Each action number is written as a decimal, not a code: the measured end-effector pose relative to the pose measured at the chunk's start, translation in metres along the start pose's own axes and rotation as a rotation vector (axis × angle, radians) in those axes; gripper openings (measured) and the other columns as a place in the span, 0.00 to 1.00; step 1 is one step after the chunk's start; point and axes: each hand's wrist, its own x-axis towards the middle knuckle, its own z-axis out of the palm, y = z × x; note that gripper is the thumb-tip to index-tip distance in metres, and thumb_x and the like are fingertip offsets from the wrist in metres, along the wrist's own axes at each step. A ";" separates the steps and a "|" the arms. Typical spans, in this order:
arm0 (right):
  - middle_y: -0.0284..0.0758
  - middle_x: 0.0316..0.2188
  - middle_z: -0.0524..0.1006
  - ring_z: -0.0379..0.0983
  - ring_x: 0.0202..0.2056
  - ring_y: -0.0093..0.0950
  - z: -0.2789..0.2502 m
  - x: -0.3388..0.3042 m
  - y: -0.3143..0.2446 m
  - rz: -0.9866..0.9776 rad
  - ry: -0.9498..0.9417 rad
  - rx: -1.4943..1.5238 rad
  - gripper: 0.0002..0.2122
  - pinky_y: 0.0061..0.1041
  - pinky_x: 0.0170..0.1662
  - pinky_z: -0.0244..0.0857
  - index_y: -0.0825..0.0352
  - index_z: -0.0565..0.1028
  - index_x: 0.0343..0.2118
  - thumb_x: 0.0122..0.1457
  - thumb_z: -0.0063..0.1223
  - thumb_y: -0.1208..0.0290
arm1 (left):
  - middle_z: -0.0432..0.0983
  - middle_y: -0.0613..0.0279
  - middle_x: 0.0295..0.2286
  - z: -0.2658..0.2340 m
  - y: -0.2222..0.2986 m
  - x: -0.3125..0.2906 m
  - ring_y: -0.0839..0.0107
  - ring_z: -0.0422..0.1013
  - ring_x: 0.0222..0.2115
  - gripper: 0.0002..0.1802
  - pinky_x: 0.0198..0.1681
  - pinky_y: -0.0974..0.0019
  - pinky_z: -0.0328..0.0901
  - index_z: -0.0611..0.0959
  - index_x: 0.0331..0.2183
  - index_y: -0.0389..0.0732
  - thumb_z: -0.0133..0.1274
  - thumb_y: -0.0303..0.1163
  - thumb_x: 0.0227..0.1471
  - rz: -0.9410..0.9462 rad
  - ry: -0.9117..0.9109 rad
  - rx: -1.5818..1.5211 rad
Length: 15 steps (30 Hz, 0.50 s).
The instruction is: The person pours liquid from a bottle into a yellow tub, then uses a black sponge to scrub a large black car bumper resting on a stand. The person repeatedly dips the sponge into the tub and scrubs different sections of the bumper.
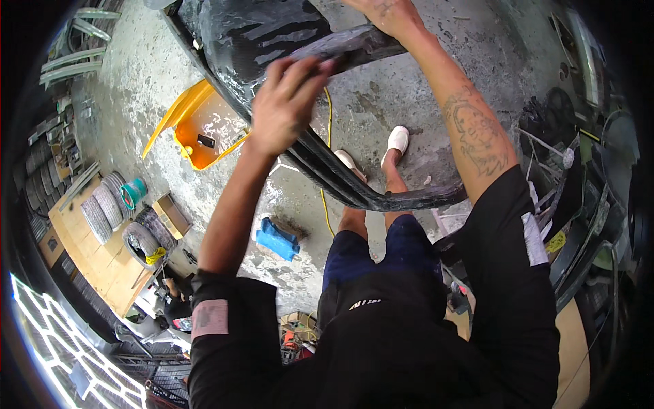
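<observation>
A large, wet black plastic part, looking like a car bumper (262, 34), stretches across the upper middle, with a long curved edge towards my legs. My left hand (286, 102) is over it, fingers bent down towards a dark raised bar. Motion smears those fingers, and whatever lies under them is hidden. Farther right, my right hand (388, 15) rests at the end of the same bar. The top of the picture cuts off its fingers, so their grip cannot be seen.
Left of the bumper, a cut-open yellow container (182, 140) holds cloudy water and a small black block (206, 141). A blue cloth (278, 238) lies on the wet concrete floor. A yellow cord (324, 204) runs past my feet. Tyres (102, 211) and a cardboard box (172, 215) stand left.
</observation>
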 end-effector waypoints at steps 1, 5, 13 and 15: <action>0.54 0.48 0.79 0.75 0.53 0.46 0.002 -0.002 0.001 0.021 0.037 -0.024 0.37 0.35 0.55 0.68 0.72 0.78 0.50 0.50 0.62 0.39 | 0.75 0.64 0.46 -0.005 -0.013 -0.021 0.56 0.72 0.42 0.25 0.42 0.60 0.74 0.86 0.46 0.44 0.60 0.21 0.41 -0.023 0.016 0.006; 0.53 0.46 0.80 0.77 0.51 0.45 0.009 -0.004 -0.001 0.067 0.087 0.002 0.37 0.36 0.53 0.69 0.73 0.78 0.49 0.48 0.64 0.40 | 0.74 0.64 0.48 0.004 0.002 0.019 0.62 0.70 0.45 0.25 0.45 0.65 0.72 0.83 0.47 0.43 0.58 0.24 0.42 0.074 -0.070 0.000; 0.51 0.45 0.81 0.78 0.50 0.44 0.008 -0.009 -0.003 0.024 0.139 0.003 0.34 0.36 0.53 0.69 0.71 0.80 0.47 0.48 0.64 0.42 | 0.75 0.64 0.45 -0.011 -0.014 -0.015 0.59 0.71 0.42 0.26 0.45 0.63 0.72 0.84 0.49 0.43 0.59 0.24 0.43 0.013 0.036 0.014; 0.50 0.44 0.82 0.78 0.49 0.44 0.012 -0.014 -0.016 0.059 0.164 0.003 0.34 0.35 0.52 0.70 0.71 0.80 0.47 0.47 0.65 0.42 | 0.74 0.64 0.46 0.001 0.006 0.026 0.61 0.70 0.43 0.30 0.45 0.63 0.72 0.82 0.51 0.43 0.58 0.24 0.42 0.062 -0.039 -0.033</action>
